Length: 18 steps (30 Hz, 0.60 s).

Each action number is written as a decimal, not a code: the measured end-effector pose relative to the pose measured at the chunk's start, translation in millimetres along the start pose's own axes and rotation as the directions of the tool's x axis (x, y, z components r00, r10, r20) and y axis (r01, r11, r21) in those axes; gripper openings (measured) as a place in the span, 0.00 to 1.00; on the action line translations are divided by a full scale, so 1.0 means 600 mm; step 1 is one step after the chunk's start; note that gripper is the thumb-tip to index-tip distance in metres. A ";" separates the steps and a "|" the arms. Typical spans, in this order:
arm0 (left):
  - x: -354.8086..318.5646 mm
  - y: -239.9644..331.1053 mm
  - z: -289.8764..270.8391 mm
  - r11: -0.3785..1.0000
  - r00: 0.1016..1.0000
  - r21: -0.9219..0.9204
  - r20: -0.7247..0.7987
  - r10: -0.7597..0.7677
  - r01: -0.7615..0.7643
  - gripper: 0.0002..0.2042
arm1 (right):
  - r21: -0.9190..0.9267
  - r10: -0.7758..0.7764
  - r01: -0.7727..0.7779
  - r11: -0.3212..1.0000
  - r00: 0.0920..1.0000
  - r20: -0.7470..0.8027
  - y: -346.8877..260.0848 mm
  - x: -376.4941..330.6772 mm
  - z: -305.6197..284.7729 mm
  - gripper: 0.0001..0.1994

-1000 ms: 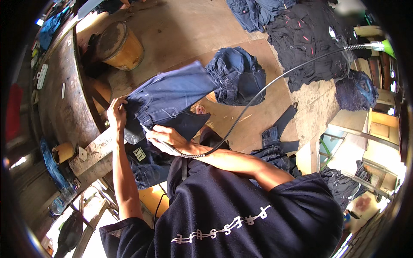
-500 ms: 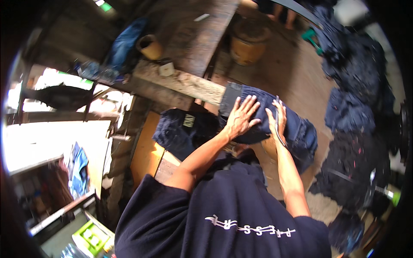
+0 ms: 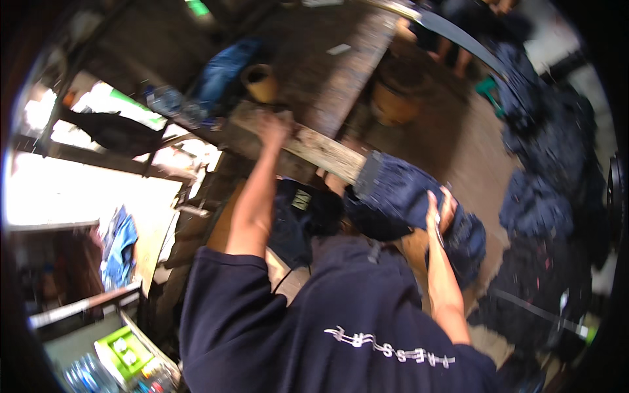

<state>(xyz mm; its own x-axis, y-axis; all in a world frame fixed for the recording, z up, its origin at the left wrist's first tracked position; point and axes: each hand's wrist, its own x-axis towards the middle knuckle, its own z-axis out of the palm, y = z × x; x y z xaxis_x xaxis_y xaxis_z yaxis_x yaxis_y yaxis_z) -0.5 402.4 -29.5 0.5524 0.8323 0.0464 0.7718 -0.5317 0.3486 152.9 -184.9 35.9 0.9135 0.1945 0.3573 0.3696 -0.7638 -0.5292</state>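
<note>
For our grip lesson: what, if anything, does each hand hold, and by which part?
Left hand: blurred over the wooden plank; any hold cannot be told. Right hand: at the right end of the dark-blue garment; grip unclear.

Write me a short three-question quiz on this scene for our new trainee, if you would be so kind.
1. Which thing does the right hand touch? a) a cup; b) a dark blue garment; c) a bottle.
2. True or false: the left hand is on that garment too.
3. What colour is the tray at the lower left of the picture?

Key:
1. b
2. False; the left hand is at the wooden plank, apart from the garment.
3. Bright green.
</note>
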 end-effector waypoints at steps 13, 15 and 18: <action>-0.040 0.009 -0.045 0.949 0.999 -0.316 0.053 0.008 0.009 0.24 | 0.138 -0.023 0.021 0.990 1.000 0.014 0.026 -0.002 0.007 0.22; -0.128 0.083 -0.044 0.963 0.961 -0.224 -0.263 0.090 -0.151 0.20 | 0.187 0.008 -0.021 0.982 0.997 0.071 0.032 0.001 -0.004 0.21; -0.278 0.244 -0.023 0.294 1.000 -0.955 0.027 -0.011 0.029 0.12 | 0.314 -0.008 -0.034 0.949 0.991 0.131 0.045 0.015 -0.022 0.23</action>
<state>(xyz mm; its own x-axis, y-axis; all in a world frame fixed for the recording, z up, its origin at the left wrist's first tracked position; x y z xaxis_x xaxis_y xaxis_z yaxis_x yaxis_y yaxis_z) 15.7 187.9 26.8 0.5526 0.8333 0.0172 -0.0574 0.0174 0.9982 168.7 -211.9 35.1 0.9249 0.2797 0.2575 0.3732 -0.5384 -0.7556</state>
